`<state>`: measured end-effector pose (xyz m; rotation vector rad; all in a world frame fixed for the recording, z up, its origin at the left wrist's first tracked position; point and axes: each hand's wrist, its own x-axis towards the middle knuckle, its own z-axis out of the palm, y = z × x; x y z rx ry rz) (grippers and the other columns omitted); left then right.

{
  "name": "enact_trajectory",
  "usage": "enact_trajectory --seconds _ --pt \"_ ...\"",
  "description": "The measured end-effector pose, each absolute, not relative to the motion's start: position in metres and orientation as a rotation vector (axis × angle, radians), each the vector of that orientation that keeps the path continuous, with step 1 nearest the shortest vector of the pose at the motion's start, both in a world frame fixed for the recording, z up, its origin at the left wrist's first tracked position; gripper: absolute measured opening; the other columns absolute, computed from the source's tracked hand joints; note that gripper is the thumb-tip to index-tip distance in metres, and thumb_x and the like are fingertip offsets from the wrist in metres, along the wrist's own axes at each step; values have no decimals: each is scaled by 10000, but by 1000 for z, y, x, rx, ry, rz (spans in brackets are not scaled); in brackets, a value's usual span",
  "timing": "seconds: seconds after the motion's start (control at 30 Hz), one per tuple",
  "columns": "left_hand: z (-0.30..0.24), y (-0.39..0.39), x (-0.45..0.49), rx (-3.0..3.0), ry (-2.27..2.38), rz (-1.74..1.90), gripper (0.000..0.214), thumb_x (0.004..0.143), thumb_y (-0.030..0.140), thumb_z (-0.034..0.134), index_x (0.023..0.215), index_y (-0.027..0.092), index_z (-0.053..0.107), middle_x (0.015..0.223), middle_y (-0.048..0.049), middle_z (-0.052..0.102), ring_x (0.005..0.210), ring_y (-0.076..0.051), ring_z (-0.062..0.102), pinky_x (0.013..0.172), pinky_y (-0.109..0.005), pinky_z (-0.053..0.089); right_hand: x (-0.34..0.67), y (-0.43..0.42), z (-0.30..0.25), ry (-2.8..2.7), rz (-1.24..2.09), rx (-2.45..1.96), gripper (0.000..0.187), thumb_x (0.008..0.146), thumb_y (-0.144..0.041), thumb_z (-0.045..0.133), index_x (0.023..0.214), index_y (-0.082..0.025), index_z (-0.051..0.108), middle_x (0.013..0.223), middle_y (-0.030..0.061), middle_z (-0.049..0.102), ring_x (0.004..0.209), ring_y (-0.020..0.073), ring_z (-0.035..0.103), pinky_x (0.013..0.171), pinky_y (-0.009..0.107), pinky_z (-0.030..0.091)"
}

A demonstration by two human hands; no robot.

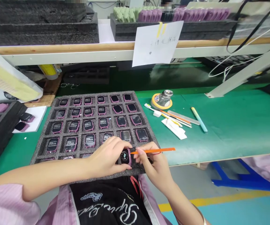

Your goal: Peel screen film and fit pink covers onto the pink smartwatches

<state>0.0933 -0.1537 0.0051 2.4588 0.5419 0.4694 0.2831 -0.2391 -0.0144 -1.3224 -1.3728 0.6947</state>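
My left hand [111, 154] grips a purple-cased smartwatch [125, 157] between thumb and fingers; its lit screen shows a round dial. The watch is held over the near right part of a black foam tray [136, 93]. In my right hand [152, 159] is a thin orange plastic stick [158, 150], pinched like a pen. Its pointed tip is at the watch's right side; whether it touches is too small to tell. Several purple watches [89, 125] sit in the tray's compartments, many showing white text and some with dark screens.
Right of the tray lie a toothbrush [152, 109], thin sticks, white paper [174, 128] and a light-blue pen [199, 119]. A metal-topped bottle [166, 97] stands in a yellow tape roll [155, 105]. Another foam tray [7, 128] is at left. A shelf [78, 56] spans the back.
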Motion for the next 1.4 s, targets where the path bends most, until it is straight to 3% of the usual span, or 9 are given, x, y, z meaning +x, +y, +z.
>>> enact_trajectory --seconds 0.2,0.33,0.43,0.57,0.67,0.9,1.1,1.4 --pt "8 -152 94 2488 530 470 489 832 406 784 1169 165 523 1057 -81 616 960 -246 569 862 -392 485 282 -239 -11 -1363 728 -1264 151 978 -243 601 840 -198 642 734 2 653 575 104 640 547 207 513" --pt "17 -150 101 2530 525 409 547 825 513 757 1176 138 568 1057 -107 617 976 -269 570 883 -434 497 285 -240 -10 -1190 691 -1196 122 1001 -271 582 894 -220 613 705 -21 659 521 91 614 505 194 497" --pt "19 -152 118 2598 462 439 532 834 532 735 1174 139 624 1177 -159 606 1111 -317 562 986 -497 474 290 -237 -10 -975 614 -1149 114 1053 -306 482 985 -248 553 744 -46 635 489 66 570 488 183 480" --pt "5 -158 148 2737 286 451 459 885 517 681 1175 160 682 1465 -247 476 1400 -424 412 1123 -610 367 296 -234 -8 -852 583 -1127 141 1033 -365 525 1004 -237 576 810 -29 626 504 58 556 517 200 488" --pt "-5 -157 163 2746 280 445 493 902 566 633 1142 141 707 1480 -275 463 1439 -458 377 1139 -632 352 301 -236 -7 -851 560 -1134 190 1020 -399 548 947 -229 591 778 -25 622 514 71 564 528 214 490" --pt "-2 -151 152 2745 281 620 301 939 439 638 1080 179 689 1161 -137 678 1249 -322 577 1096 -512 432 307 -246 -12 -962 487 -1256 261 991 -445 597 868 -215 590 655 -31 608 496 102 580 529 239 507" --pt "-4 -152 148 2615 312 645 252 931 416 666 1047 193 684 1154 -105 688 1084 -253 634 947 -399 486 306 -243 -17 -1046 526 -1359 312 1012 -495 532 863 -220 541 553 -50 565 438 108 555 444 219 470" --pt "2 -152 150 2439 477 496 459 815 409 802 1133 194 550 1080 -84 698 1011 -275 648 918 -419 498 309 -244 -19 -1095 571 -1440 344 1004 -522 525 843 -219 547 648 -10 601 432 102 540 411 227 441"
